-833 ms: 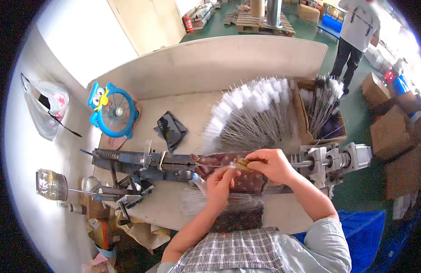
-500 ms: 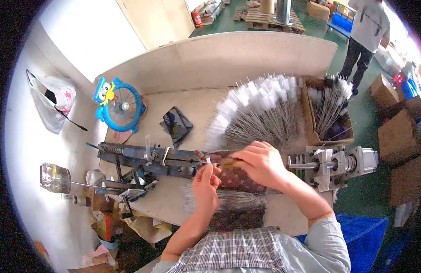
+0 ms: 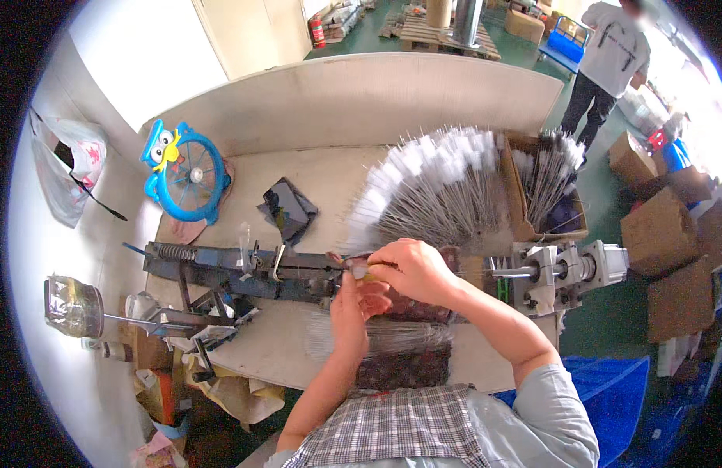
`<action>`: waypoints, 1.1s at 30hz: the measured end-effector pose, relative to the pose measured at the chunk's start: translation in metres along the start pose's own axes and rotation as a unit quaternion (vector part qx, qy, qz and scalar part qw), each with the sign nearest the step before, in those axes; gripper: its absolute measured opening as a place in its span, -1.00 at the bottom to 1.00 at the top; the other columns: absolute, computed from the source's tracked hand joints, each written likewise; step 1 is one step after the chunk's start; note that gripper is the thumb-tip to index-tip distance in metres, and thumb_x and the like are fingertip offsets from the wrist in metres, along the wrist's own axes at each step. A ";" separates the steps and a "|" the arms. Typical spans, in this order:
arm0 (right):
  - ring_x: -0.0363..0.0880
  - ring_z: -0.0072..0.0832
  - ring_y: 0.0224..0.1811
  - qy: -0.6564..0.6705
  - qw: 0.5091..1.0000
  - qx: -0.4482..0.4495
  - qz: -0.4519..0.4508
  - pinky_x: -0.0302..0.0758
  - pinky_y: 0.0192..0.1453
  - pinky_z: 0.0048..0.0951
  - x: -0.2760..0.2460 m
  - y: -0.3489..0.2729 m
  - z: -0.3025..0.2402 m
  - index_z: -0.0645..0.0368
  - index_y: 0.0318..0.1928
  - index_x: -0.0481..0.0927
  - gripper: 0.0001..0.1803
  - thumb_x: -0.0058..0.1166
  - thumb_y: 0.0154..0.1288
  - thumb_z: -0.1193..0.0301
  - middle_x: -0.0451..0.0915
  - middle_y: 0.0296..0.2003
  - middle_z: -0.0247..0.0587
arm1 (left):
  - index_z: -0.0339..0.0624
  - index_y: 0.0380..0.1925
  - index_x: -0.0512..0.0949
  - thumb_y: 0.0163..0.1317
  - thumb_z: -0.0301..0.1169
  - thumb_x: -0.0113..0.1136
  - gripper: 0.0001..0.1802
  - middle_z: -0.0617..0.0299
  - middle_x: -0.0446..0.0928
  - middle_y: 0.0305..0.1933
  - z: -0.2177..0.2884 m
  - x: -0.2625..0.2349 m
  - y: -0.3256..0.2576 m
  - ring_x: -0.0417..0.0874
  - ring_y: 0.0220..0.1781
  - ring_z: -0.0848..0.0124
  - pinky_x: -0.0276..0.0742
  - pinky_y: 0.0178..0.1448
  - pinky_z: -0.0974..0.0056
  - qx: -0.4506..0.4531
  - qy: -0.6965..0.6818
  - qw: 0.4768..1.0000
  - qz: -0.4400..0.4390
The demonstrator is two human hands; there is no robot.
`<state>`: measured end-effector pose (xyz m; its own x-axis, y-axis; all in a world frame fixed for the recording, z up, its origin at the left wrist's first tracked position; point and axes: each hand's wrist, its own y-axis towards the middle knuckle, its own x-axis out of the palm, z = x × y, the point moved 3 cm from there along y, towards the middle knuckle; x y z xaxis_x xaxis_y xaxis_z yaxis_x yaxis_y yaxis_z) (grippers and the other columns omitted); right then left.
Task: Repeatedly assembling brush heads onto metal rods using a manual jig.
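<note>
My hands meet over the dark dotted cloth (image 3: 418, 309), beside the right end of a long dark metal fixture (image 3: 287, 269). In the fingers of my left hand (image 3: 351, 312) is a small white piece (image 3: 359, 268), its kind too small to tell. My right hand (image 3: 414, 271) comes in from the right with its fingers closed against the same spot. Something yellowish shows between the fingertips, mostly hidden. Beneath my hands lies a bundle of thin wires (image 3: 400, 342). Behind them, wire-stemmed brushes with white tips (image 3: 431, 175) spread out in a fan.
To the right stands a motor unit with a shaft (image 3: 567, 269); behind it, a cardboard box (image 3: 521, 210) holds more wire-stemmed brushes. A blue cartoon-faced fan (image 3: 191, 175) and a dark plastic packet (image 3: 288, 209) sit at the back left. A person (image 3: 608, 62) stands beyond the table.
My right hand has moved left, closing in on my left hand, and its fingers now meet the white piece. The whole view has shifted slightly.
</note>
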<state>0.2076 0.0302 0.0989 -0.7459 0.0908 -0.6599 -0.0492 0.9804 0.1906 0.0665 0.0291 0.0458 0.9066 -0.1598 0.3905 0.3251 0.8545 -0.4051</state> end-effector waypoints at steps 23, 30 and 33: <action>0.50 -0.41 -0.13 -0.165 0.956 -0.159 0.184 0.39 -0.12 -0.34 0.005 -0.022 -0.015 0.00 -0.29 0.67 -0.74 0.23 -0.11 0.38 0.57 -0.29 -0.42 | -0.22 -0.28 0.47 0.25 -0.46 0.06 -0.91 0.28 0.52 -0.25 -0.014 0.004 0.010 0.54 -0.23 0.54 0.46 -0.11 0.41 0.066 -0.222 0.972 0.032; 0.51 -0.37 -0.12 -0.141 0.960 -0.165 0.177 0.41 -0.08 -0.32 -0.003 -0.025 -0.016 0.00 -0.28 0.67 -0.73 0.24 -0.12 0.38 0.58 -0.26 -0.37 | -0.22 -0.29 0.48 0.21 -0.50 0.08 -0.92 0.28 0.54 -0.28 -0.013 0.010 0.008 0.56 -0.25 0.52 0.49 -0.11 0.36 0.102 -0.203 0.973 0.050; 0.51 -0.36 -0.12 -0.147 0.960 -0.161 0.173 0.41 -0.09 -0.31 0.001 -0.022 -0.019 0.01 -0.27 0.67 -0.72 0.25 -0.12 0.38 0.58 -0.26 -0.36 | -0.21 -0.29 0.49 0.21 -0.50 0.08 -0.92 0.27 0.55 -0.27 -0.019 0.001 0.013 0.57 -0.26 0.50 0.49 -0.09 0.37 0.085 -0.236 0.968 0.008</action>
<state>0.1947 0.0055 0.1080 -0.5373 0.4931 -0.6842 -0.0713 0.7819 0.6194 0.0764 0.0306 0.0253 0.6741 0.0633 0.7360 0.2274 0.9302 -0.2882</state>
